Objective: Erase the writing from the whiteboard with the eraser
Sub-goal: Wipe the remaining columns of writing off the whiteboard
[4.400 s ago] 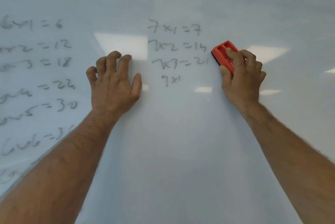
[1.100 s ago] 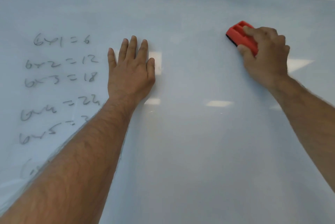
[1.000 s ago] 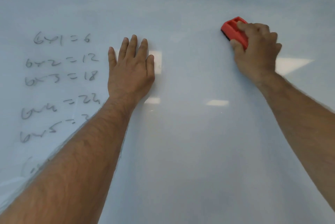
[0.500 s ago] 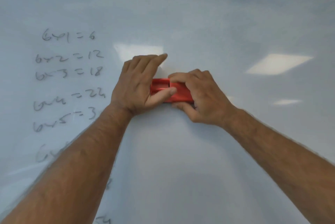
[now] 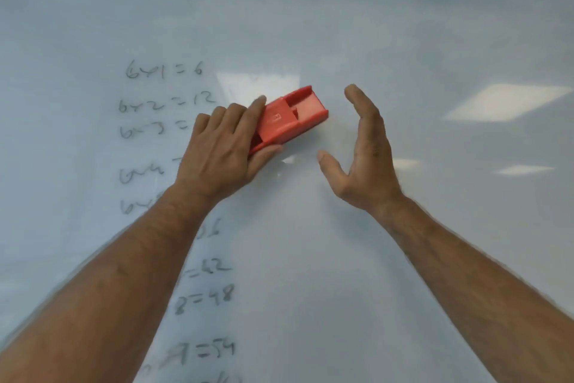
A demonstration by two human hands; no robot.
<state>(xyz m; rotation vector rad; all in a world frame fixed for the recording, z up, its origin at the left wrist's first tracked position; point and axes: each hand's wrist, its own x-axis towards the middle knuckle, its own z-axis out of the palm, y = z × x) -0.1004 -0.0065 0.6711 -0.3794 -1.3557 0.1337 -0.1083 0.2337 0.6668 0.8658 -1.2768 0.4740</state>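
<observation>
**Eraser in left hand, six-times table not yet wiped**

Whiteboard [image 5: 403, 56] fills nearly the whole frame; its top edge runs as a thin line across the upper part, paler wall above it.

Left hand [image 5: 223, 153], centre-left of frame: grasping the red eraser [image 5: 289, 120]. Fingers lie over its near end from above, thumb underneath along the lower edge. The eraser sits just left of frame centre, tilted, its far end pointing up and to the right. Open back faces the viewer: raised side walls, a recessed channel, a small embossed mark in the middle. Whether the pad is pressed on the board or held just off it, cannot tell.

Right hand [image 5: 363, 159], just right of centre: released and empty, fingers extended upward and slightly curled, thumb spread out toward the eraser. Clear gap between this hand and the eraser's far end. Whether the hand touches the board, cannot tell.

Writing [image 5: 164, 70], left half of frame: a column in dark marker, running from "6×1 = 6" at the upper left down to the bottom edge. Readable: 12, 42, 48, 54. Middle lines partly hidden behind the left hand and forearm.

Board to the right of the hands shows no marks, only bright ceiling-light reflections [image 5: 506, 103].

Both forearms bare, entering from the lower corners.
</observation>
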